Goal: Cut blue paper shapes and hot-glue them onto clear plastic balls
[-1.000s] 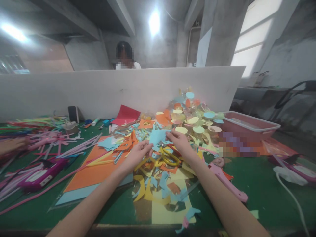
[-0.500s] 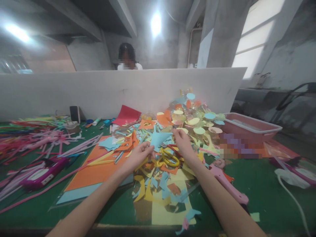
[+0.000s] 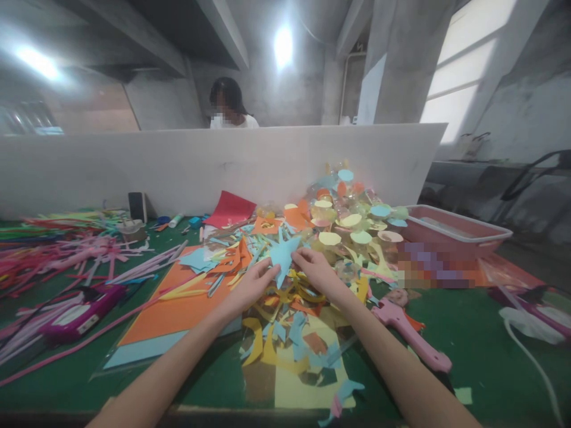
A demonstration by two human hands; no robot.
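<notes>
A light blue pointed paper cut-out (image 3: 282, 252) is held just above the heap of coloured paper offcuts (image 3: 289, 339), clear of the litter, probably so its edges can be seen. The left hand (image 3: 251, 286) pinches its lower edge and the right hand (image 3: 316, 270) pinches its right side, keeping the thin sheet flat and taut between them. To the left of the heap lies a large orange paper sheet (image 3: 178, 309). A pink glue gun (image 3: 408, 330) rests on the green worktop (image 3: 473, 339) near the right forearm, seemingly within easy reach.
</notes>
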